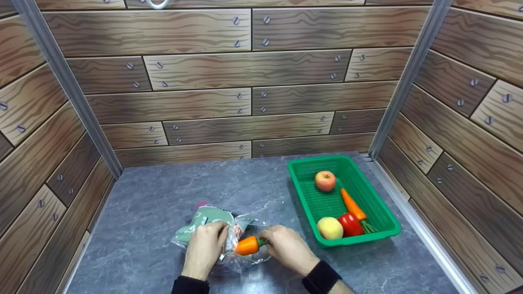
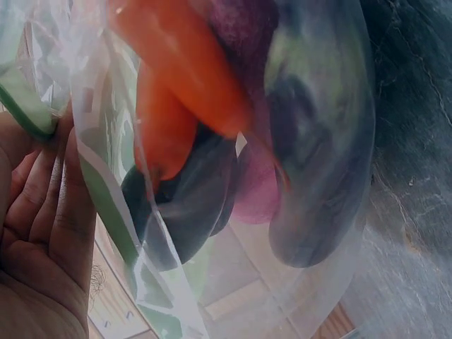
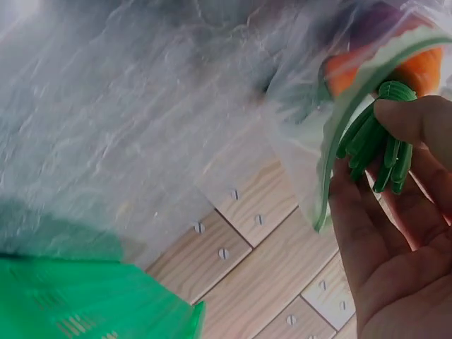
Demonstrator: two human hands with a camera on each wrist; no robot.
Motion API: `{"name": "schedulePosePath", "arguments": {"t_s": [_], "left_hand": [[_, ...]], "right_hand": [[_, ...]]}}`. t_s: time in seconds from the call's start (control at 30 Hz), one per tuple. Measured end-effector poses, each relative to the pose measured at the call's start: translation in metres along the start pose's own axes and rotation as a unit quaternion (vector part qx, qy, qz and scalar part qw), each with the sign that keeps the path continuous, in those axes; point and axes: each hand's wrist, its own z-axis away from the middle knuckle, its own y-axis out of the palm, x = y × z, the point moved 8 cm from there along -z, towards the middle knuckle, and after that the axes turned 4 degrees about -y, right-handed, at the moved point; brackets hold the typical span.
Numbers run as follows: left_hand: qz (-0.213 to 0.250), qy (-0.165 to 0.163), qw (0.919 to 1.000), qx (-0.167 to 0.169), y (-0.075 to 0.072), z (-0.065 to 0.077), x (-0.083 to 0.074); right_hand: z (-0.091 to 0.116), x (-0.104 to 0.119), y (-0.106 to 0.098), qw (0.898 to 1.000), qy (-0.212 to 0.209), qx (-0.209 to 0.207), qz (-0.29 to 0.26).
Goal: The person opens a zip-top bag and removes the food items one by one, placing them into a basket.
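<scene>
A clear plastic bag with a green printed side (image 1: 214, 215) lies on the tabletop, and my left hand (image 1: 205, 248) pinches its edge. The thumb and fingers of my right hand (image 1: 289, 248) hold a carrot (image 1: 246, 246) by its green leaf stalks (image 3: 378, 145). The carrot's orange body reaches into the mouth of the bag, its tip toward my left hand. Through the plastic in the left wrist view show two orange carrot bodies (image 2: 187, 67), a long dark purple-green vegetable (image 2: 314, 176), a darker one (image 2: 183, 212) and something pinkish purple (image 2: 256, 183).
To the right stands a green basket (image 1: 300, 196) holding an apple (image 1: 325, 181), another carrot (image 1: 352, 204), a red pepper (image 1: 350, 224) and a yellowish peach-like fruit (image 1: 330, 228). Wood-patterned walls (image 1: 245, 69) enclose the grey marbled table (image 1: 155, 196) at the back and both sides.
</scene>
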Motion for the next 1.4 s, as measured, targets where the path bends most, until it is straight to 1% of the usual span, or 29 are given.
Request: {"name": "schedulePosePath", "arguments": {"t_s": [0.13,0.3,0.53,0.73,0.97,1.2,1.4], "left_hand": [[-0.004,0.004,1.0,-0.007,0.0,0.0,-0.001],[-0.005,0.005,1.0,-0.007,0.001,-0.001,-0.002],[-0.001,0.009,1.0,-0.002,0.001,-0.002,-0.004],[0.003,0.007,0.9999,0.006,0.002,-0.003,-0.005],[0.001,0.012,0.9999,0.004,0.001,-0.003,-0.006],[0.003,0.014,0.9999,0.0,0.0,-0.003,-0.007],[0.003,0.009,0.9999,0.006,0.001,-0.004,-0.006]], "right_hand": [[0.003,-0.006,-0.008,1.0,0.0,-0.005,0.002],[0.006,-0.012,-0.018,1.0,0.003,-0.008,0.017],[0.012,-0.02,-0.034,0.998,0.002,-0.04,0.044],[0.017,-0.031,-0.044,0.999,0.009,-0.038,0.035],[0.02,-0.044,-0.056,0.999,0.025,-0.04,0.024],[0.023,-0.051,-0.068,0.998,0.014,-0.055,0.025],[0.026,-0.061,-0.077,0.998,0.016,-0.049,0.041]]}}
